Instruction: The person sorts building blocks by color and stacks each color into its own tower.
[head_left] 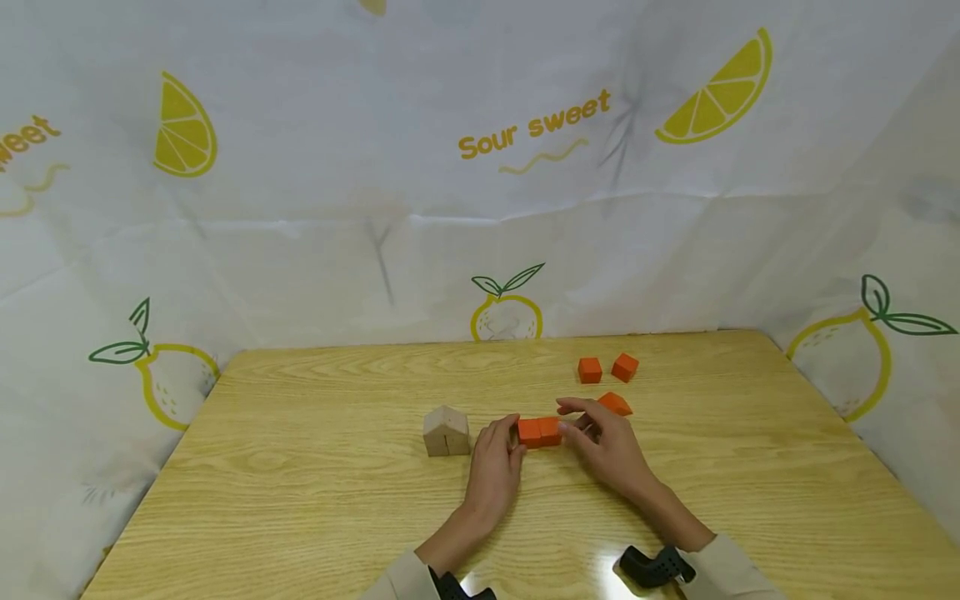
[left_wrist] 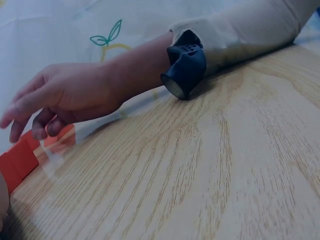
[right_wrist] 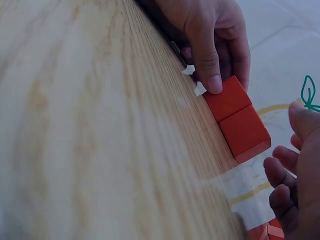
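Note:
Two orange-red cube blocks (head_left: 539,432) stand side by side, touching, on the wooden table. My left hand (head_left: 493,468) holds the left cube at its outer end; in the right wrist view the thumb (right_wrist: 207,70) lies on its near face, with the other fingers behind it. Just off the right end is my right hand (head_left: 607,446), its fingers loosely bent and a gap showing between them and the blocks (right_wrist: 245,132). An orange-red triangular block (head_left: 616,404) lies behind the right hand, partly covered by it.
Left of my left hand stands a small house shape of plain wooden blocks (head_left: 446,432) with a peaked top. Farther back on the right are two loose orange-red cubes (head_left: 590,371). A white lemon-print cloth (head_left: 337,275) hangs behind the table (head_left: 300,500).

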